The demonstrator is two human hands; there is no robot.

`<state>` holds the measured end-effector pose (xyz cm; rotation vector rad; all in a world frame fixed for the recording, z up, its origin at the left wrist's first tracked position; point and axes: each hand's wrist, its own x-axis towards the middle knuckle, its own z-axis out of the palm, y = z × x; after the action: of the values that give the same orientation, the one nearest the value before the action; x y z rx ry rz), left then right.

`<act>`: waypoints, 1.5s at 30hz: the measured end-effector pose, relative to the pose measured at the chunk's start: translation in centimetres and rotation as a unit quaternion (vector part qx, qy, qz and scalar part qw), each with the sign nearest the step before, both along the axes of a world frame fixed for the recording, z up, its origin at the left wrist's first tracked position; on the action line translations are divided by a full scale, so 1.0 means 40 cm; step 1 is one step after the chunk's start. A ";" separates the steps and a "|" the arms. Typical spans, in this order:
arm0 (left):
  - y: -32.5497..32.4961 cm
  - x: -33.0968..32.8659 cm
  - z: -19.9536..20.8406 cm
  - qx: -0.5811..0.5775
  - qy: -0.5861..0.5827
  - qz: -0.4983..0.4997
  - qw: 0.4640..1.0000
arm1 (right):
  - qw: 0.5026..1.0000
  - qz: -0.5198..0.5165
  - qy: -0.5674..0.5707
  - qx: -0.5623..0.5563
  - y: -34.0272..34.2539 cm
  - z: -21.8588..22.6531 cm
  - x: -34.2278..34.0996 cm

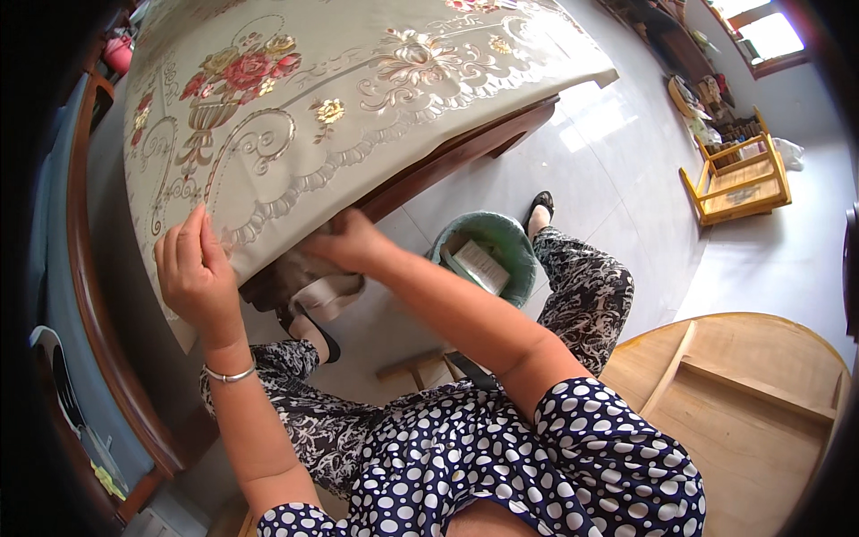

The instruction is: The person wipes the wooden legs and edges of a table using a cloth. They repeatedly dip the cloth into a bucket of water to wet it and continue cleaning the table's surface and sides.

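Note:
A beige tablecloth point(344, 116) with red roses and gold scrollwork covers the table. My left hand point(195, 268) is at its near left corner, thumb and fingers pinched together with the tips upward. Whatever lies between those fingertips is too small to make out. My right hand point(347, 243), smeared by motion, is at the table's front edge, beside the tablecloth's border. Under it hangs a blurred greyish-beige cloth point(309, 277) with a paler strip at its lower end. The right fingers are hidden and blurred, so their grip on the cloth does not show.
On the tiled floor between my feet stands a green-lined bin point(447, 234) with a white carton point(481, 267) inside. A round wooden tabletop point(743, 403) leans at the right. Farther right is a small wooden chair point(743, 183). A blue-padded wooden bench point(89, 268) runs along the left.

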<state>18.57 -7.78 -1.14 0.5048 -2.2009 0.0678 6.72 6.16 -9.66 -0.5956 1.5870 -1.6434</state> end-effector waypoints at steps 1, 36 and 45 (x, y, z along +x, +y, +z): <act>0.005 -0.005 0.000 0.006 -0.002 0.006 1.000 | 1.000 -0.015 -0.014 -0.005 0.026 0.009 -0.041; -0.006 0.003 -0.012 0.010 -0.036 0.059 0.998 | 0.915 -0.401 -0.029 0.031 0.536 -0.136 -1.043; -0.002 -0.009 0.000 0.016 -0.020 0.040 0.999 | 0.921 -0.347 0.175 0.023 0.503 -0.120 -0.902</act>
<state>18.20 -7.87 -1.15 0.6144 -2.2229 0.0874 -29.37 26.30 -14.46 -0.3194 2.2751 -2.0745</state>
